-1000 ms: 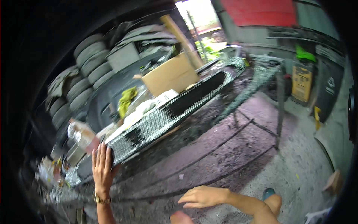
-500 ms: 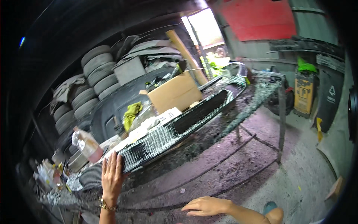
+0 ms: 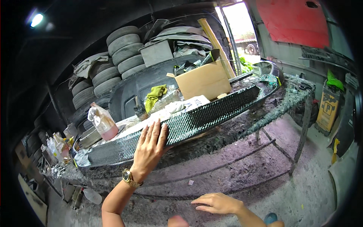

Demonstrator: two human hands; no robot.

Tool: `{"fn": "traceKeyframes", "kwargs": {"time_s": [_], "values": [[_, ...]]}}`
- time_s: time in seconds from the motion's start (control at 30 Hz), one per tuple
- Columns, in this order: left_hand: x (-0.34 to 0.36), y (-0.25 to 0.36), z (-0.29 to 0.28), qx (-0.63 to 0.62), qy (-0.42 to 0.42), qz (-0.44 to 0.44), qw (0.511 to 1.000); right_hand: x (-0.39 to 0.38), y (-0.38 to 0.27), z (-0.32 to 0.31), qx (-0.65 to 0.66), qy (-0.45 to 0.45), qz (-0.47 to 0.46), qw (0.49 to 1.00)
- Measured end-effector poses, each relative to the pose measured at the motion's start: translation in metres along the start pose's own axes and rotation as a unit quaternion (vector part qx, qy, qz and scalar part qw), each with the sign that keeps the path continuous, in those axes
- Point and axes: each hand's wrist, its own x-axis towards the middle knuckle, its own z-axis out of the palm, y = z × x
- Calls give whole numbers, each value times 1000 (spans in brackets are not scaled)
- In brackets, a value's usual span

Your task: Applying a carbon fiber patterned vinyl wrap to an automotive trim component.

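Observation:
A long, curved black carbon-fibre car panel [image 3: 223, 106] with a glossy woven surface lies across the bench. My left hand [image 3: 149, 145], a gold watch at its wrist, rests flat on the panel left of its middle. Its fingers are stretched out and hold nothing. Lower and to the right, apart from the panel, my right hand [image 3: 215, 203] hangs over the floor. Its fingers reach out to the left, with nothing visible in them. A bit of something blurred and skin-coloured shows at the bottom edge.
Behind the panel stand a cardboard box [image 3: 206, 80], a yellow-green cloth [image 3: 155, 97] and a plastic-wrapped container of pink liquid [image 3: 103, 123]. The rough bench frame [image 3: 302, 130] ends at the right. Stacked tyres [image 3: 126, 51] fill the back; a yellow container [image 3: 328, 108] stands far right.
My left hand has slid rightward along the panel, away from its left end. My right hand keeps nearly the same pose. The whole view has shifted and tilted.

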Motion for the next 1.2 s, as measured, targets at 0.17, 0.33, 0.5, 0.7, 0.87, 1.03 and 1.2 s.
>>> {"fn": "traceKeyframes", "kwargs": {"time_s": [0.17, 0.33, 0.5, 0.7, 0.87, 1.03, 1.2], "values": [[4, 3, 0, 31, -13, 15, 999, -4, -17, -26, 2, 78, 22, 997], [6, 8, -4, -4, -7, -18, 1000, 34, -14, -96, 319, 290, 47, 901], [19, 16, 1, -7, -10, -22, 1000, 68, -3, -130, 538, 294, 14, 790], [17, 14, 3, 8, -26, -10, 1000, 84, -1, -135, 580, 261, 11, 772], [17, 13, 2, 28, -18, -9, 999, 86, -7, -132, 588, 276, -7, 761], [17, 16, 0, 0, -10, -17, 1000, 87, 3, -133, 578, 274, -5, 768], [16, 19, 3, 15, -18, -45, 999, 75, -1, -132, 553, 283, 20, 784]]}}
